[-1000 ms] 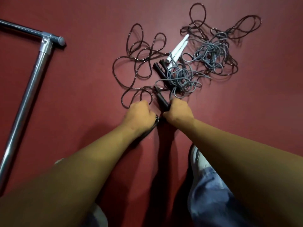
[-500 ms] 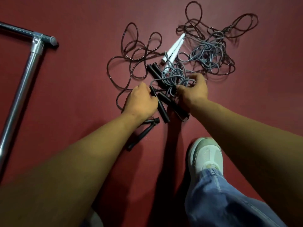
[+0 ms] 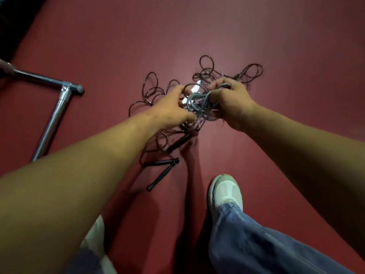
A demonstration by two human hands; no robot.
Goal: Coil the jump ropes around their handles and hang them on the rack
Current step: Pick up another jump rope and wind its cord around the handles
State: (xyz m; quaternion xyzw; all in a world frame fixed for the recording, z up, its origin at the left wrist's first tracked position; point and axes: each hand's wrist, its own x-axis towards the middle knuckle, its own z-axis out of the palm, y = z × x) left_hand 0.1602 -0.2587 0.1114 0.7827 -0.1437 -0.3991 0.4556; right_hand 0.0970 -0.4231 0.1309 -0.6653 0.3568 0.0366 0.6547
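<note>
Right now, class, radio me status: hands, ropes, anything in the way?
Right hand grips grey rope. Left hand open beside it. Dark rope tangled in with it.

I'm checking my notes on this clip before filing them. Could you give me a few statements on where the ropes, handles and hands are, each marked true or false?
1. The right hand grips a bundle of grey rope. True.
2. A rope hangs on the metal rack. False: its visible tubes carry none; the ropes are on the floor or in hand.
3. Two black handles lie on the red floor, apart from both hands. True.
4. The white handles lie beside the shoe. False: they sit in the tangle, between the left hand and the right.
</note>
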